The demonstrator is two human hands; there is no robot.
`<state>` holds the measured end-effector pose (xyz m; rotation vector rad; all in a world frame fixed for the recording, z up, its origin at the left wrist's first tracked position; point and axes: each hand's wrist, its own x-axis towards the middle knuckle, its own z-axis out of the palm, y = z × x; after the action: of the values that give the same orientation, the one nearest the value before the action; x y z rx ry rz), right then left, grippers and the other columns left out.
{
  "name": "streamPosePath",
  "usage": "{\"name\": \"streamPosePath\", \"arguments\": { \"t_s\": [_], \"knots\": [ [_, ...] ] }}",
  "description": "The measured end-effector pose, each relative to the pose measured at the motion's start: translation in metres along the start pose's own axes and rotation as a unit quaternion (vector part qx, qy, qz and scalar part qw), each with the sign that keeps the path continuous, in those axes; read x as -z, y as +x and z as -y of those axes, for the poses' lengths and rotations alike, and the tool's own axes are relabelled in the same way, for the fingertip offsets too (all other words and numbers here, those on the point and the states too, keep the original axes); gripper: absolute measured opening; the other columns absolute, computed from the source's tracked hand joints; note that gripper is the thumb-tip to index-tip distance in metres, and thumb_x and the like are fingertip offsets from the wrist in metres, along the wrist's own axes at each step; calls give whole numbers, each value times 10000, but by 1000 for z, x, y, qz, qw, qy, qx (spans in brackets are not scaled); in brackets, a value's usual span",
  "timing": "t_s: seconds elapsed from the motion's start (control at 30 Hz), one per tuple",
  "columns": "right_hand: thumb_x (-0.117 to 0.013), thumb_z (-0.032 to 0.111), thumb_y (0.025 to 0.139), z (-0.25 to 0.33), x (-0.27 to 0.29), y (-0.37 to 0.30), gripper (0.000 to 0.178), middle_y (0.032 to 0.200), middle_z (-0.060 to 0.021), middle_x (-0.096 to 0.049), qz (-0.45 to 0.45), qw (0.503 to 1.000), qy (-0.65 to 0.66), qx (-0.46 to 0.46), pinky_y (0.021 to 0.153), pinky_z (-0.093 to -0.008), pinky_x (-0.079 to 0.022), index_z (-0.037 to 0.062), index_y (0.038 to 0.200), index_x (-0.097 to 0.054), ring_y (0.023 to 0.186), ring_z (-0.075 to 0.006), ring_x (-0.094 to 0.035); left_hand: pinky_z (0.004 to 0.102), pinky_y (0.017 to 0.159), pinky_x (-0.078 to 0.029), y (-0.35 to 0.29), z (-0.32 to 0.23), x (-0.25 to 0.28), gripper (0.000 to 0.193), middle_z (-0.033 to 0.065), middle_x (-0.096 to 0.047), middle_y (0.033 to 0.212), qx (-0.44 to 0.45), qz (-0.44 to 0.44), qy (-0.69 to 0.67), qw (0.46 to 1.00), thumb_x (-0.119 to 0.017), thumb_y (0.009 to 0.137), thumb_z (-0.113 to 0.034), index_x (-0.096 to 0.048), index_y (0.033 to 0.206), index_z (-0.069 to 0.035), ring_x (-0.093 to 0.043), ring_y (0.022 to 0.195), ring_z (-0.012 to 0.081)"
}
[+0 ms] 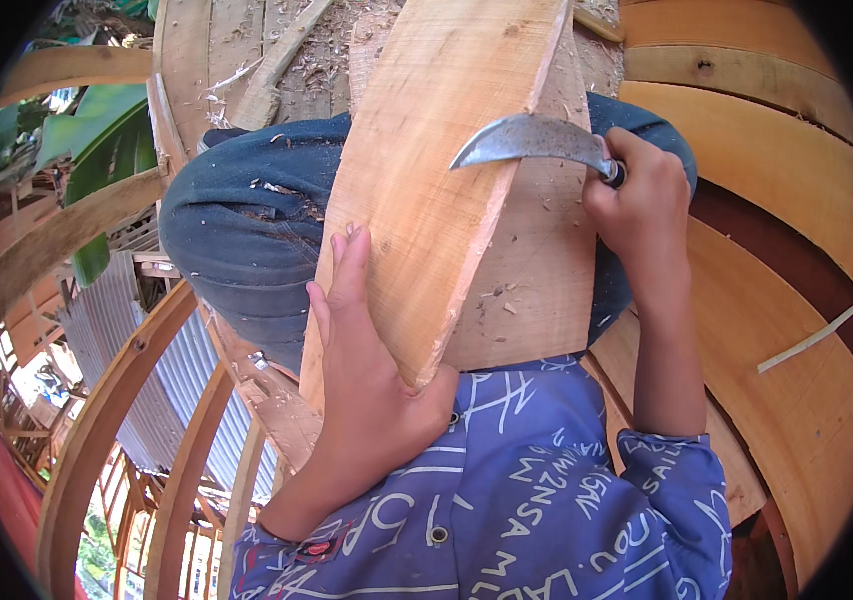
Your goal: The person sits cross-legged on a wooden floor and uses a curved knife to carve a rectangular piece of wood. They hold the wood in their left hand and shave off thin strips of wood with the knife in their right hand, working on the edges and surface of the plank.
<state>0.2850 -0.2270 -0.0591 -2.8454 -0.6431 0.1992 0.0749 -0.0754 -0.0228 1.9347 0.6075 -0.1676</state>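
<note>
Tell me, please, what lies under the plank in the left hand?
Beneath the plank, another board and dark trousers are partly visible; their covered parts cannot be seen.

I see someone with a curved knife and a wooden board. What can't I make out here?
In the head view:
- Curved knife: most of its handle is hidden inside the right hand.
- Wooden board: its far end is cut off by the top edge; its underside faces away.
- Lower plank: partly covered by the board.
- Wood shavings: too small to count.
</note>
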Motion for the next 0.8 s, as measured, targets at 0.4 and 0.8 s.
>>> {"name": "streamPosePath", "arguments": {
  "t_s": [0.4, 0.8],
  "knots": [
    [-617, 162, 779, 9, 19, -5, 184, 670, -233, -609, 42, 999, 14, -8, 628, -446, -493, -16, 792, -659, 665, -422, -614, 641, 1105, 2, 0, 4, -1, 960, 266, -241, 1496, -5, 3, -3, 1000, -639, 643, -61, -146, 1461, 40, -133, 1435, 445],
    [-590, 239, 828, -101, 30, 85, 289, 651, -216, -607, -39, 984, -67, -162, 619, -438, -458, -41, 785, -648, 628, -356, -606, 647, 1103, 2, -1, 4, 0, 940, 267, -260, 1489, -25, 1, 6, 1000, -642, 641, -57, -173, 1451, 37, -145, 1435, 443]
  ]
}}
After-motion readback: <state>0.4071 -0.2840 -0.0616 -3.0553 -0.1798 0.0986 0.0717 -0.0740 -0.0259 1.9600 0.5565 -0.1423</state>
